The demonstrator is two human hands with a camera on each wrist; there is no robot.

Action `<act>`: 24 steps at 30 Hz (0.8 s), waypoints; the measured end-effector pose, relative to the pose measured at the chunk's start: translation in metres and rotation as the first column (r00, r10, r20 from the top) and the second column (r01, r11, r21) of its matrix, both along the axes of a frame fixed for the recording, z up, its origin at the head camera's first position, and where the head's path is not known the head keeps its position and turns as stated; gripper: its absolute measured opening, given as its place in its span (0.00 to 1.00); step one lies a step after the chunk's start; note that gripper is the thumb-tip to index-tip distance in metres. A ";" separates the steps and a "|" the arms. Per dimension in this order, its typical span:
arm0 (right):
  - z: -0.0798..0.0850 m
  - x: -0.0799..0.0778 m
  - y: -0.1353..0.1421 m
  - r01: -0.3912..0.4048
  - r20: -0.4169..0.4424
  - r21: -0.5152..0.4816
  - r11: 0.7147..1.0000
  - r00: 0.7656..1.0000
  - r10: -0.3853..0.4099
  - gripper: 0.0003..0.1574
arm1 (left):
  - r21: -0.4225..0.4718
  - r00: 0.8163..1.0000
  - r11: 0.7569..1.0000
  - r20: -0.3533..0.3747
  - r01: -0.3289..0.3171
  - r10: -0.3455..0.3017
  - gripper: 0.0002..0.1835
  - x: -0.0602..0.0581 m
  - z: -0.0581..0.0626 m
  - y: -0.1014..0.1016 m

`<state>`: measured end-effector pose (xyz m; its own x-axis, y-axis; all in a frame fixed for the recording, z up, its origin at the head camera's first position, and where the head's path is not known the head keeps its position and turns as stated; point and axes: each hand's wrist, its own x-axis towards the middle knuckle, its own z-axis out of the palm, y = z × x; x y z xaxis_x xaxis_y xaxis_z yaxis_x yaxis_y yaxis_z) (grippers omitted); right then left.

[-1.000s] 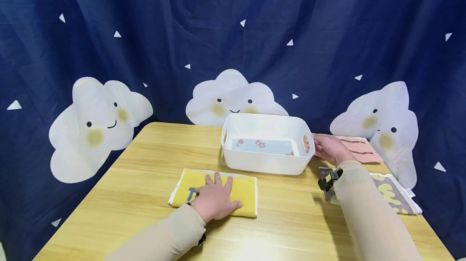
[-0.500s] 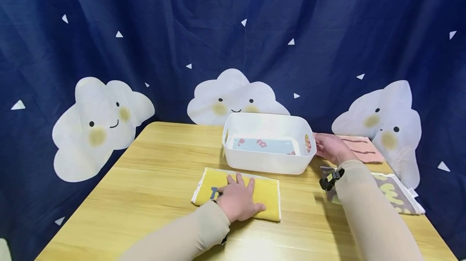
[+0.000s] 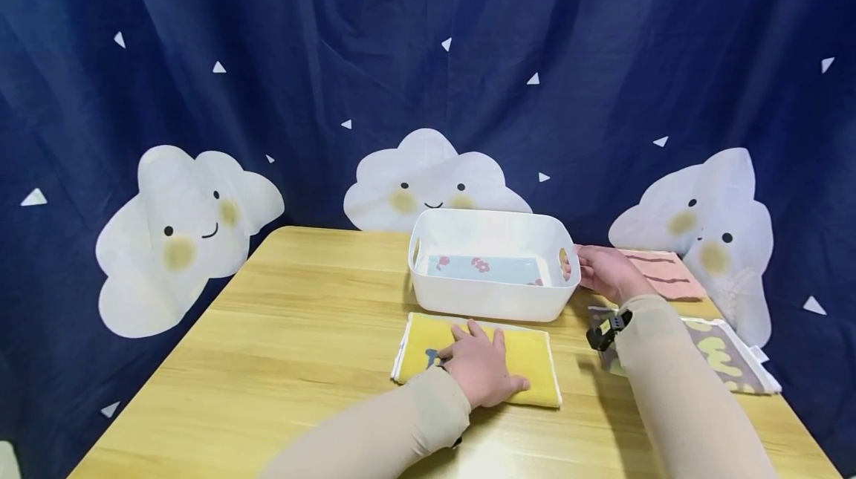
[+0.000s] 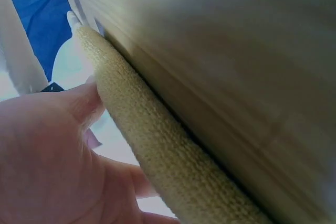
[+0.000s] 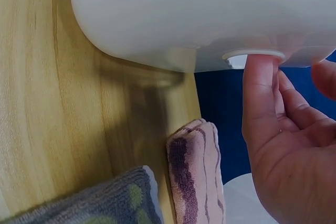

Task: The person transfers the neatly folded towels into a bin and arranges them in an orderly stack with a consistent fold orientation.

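Moved right, the yellow cloth point(image 3: 531, 353) lies on the table point(image 3: 301, 315) under the left hand point(image 3: 481, 367), whose spread fingers hide some of it, and behind, the right hand point(image 3: 608, 272) grips the white box point(image 3: 484, 301), fingertips half hidden in its hole.

Folded yellow towel point(image 3: 532, 353), lying flat, upright white basket point(image 3: 488, 300) behind

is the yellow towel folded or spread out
Folded. The yellow towel lies as a neat rectangle under the left hand, and the left wrist view shows its thick, rounded edge.
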<state>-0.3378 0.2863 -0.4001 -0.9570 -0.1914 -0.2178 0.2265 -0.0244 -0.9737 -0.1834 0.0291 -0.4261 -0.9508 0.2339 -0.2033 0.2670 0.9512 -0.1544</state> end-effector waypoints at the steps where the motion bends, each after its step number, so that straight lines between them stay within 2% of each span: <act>1: 0.000 0.000 0.000 -0.004 0.000 -0.001 1.000 1.000 0.004 0.21 | -0.001 1.000 1.000 0.000 -0.007 0.007 0.50 0.000 0.000 0.004; 8: -0.001 0.000 -0.001 0.006 -0.002 0.022 1.000 1.000 -0.006 0.22 | -0.054 0.999 0.998 -0.036 -0.036 0.034 0.49 -0.002 0.000 0.024; 11: -0.001 0.000 -0.002 0.003 -0.005 0.037 0.999 1.000 -0.003 0.23 | -0.064 0.999 0.997 -0.024 -0.034 0.032 0.49 -0.004 -0.002 0.025; 14: -0.001 0.000 -0.003 0.007 -0.015 0.081 0.997 1.000 -0.005 0.26 | -0.019 1.000 1.000 -0.007 -0.008 0.008 0.49 -0.008 -0.004 0.018; 17: -0.001 0.002 -0.004 0.022 -0.030 0.196 0.980 0.999 -0.017 0.31 | 0.052 0.997 0.996 -0.003 0.074 -0.073 0.48 -0.014 -0.005 0.005; 19: -0.001 0.005 -0.004 0.026 -0.046 0.273 0.962 0.999 -0.014 0.35 | 0.107 0.989 0.984 0.001 0.145 -0.146 0.46 -0.020 -0.004 -0.007; 22: -0.001 0.013 -0.003 0.044 -0.087 0.371 0.928 0.996 -0.013 0.37 | 0.192 0.964 0.948 0.021 0.255 -0.263 0.42 -0.030 0.001 -0.026; 24: 0.000 0.020 -0.004 0.059 -0.114 0.387 0.920 0.993 -0.016 0.35 | 0.276 0.952 0.920 0.049 0.278 -0.302 0.41 -0.037 0.005 -0.039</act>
<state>-0.3178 0.2822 -0.4006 -0.9835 -0.0760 -0.1640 0.1270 0.3547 -0.9263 -0.2203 -0.0101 -0.4210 -0.8140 0.5532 -0.1773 0.5385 0.8330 0.1269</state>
